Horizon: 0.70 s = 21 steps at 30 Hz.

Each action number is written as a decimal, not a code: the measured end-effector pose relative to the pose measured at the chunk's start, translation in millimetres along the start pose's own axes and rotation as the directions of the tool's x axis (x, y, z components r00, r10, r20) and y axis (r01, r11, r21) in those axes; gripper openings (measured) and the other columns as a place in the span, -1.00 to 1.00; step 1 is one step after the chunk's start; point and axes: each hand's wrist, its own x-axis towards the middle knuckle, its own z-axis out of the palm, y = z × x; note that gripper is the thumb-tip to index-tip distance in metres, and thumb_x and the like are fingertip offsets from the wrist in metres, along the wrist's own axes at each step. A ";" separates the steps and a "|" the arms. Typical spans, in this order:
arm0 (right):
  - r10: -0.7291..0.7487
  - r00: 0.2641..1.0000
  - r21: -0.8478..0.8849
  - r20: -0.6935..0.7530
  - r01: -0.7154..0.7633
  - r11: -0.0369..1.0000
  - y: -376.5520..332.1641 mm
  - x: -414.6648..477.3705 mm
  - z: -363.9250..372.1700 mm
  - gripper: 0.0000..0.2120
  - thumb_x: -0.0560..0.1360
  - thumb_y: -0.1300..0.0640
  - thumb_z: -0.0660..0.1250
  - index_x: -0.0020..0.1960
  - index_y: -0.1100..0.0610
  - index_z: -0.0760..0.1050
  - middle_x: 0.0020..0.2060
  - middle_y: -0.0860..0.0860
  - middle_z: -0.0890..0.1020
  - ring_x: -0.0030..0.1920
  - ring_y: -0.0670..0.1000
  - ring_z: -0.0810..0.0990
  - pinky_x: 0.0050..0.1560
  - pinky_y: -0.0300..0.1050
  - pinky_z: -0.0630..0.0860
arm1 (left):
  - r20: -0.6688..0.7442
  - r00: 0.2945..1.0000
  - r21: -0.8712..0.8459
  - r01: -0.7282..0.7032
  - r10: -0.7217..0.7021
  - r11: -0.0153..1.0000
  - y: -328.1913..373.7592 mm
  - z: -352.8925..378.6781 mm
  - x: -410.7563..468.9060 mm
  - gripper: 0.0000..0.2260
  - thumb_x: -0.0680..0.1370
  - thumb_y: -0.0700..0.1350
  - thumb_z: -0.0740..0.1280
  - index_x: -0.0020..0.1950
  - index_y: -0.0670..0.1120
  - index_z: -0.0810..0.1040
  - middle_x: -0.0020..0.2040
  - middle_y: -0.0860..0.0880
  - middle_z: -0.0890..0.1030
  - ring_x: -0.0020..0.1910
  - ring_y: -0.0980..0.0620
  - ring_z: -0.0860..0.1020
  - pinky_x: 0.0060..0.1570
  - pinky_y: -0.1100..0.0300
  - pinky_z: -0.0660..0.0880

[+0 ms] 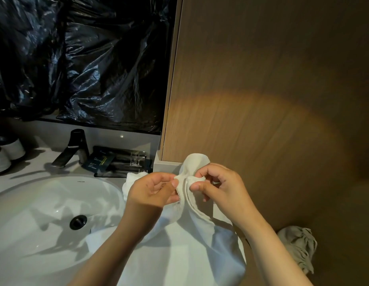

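White cloth (192, 240), bunched, crumpled.

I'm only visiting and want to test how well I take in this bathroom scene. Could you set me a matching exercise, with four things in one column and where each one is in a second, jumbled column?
Things:
1. white cloth
2. dark tap
3. black plastic sheet
4. grey rag

Places:
A. crumpled low down beside the wooden panel
B. pinched between the left hand and the right hand
C. spread over the wall above the counter
D. standing behind the sink

Pairs: 1-B, 2-D, 3-C, 4-A.
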 end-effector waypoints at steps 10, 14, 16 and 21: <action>-0.004 1.000 0.098 0.031 0.001 0.995 -1.2 -2.7 -0.1 -0.88 0.47 0.34 0.41 -0.12 0.14 0.64 -0.25 -0.06 0.61 -0.39 0.01 0.63 -0.25 -0.24 0.55 | 0.074 0.997 0.015 -0.037 0.035 0.999 3.0 4.2 -6.9 -0.88 0.54 -0.27 0.35 -0.06 -0.11 0.66 -0.16 -0.10 0.71 -0.15 -0.07 0.68 -0.15 0.24 0.61; -0.021 1.000 0.121 0.015 0.019 0.993 1.9 -1.8 1.5 -0.88 0.46 0.33 0.42 -0.11 0.15 0.65 -0.27 -0.03 0.61 -0.40 0.02 0.62 -0.26 -0.20 0.57 | 0.061 0.997 -0.002 -0.054 0.054 0.999 4.3 5.4 -8.7 -0.85 0.43 -0.33 0.45 -0.06 -0.13 0.66 -0.16 -0.10 0.71 -0.17 -0.05 0.68 -0.13 0.26 0.61; -0.042 0.999 0.127 0.014 0.040 0.991 2.4 -0.3 1.5 -0.89 0.47 0.33 0.42 -0.10 0.15 0.65 -0.26 0.00 0.61 -0.39 0.03 0.62 -0.25 -0.21 0.58 | 0.029 0.996 0.026 -0.085 0.084 0.996 5.0 6.6 -8.4 -0.85 0.40 -0.32 0.48 -0.07 -0.14 0.66 -0.19 -0.09 0.71 -0.18 -0.04 0.68 -0.15 0.27 0.60; -0.102 0.994 0.006 0.035 0.102 0.995 6.8 6.7 -9.0 -0.89 0.49 0.24 0.42 -0.06 0.06 0.66 -0.24 -0.06 0.61 -0.33 -0.04 0.59 -0.23 -0.23 0.53 | 0.008 0.984 0.099 -0.180 0.180 0.979 11.1 8.3 -6.3 -0.85 0.41 -0.33 0.47 -0.07 -0.15 0.65 -0.19 -0.11 0.69 -0.21 -0.02 0.66 -0.13 0.26 0.60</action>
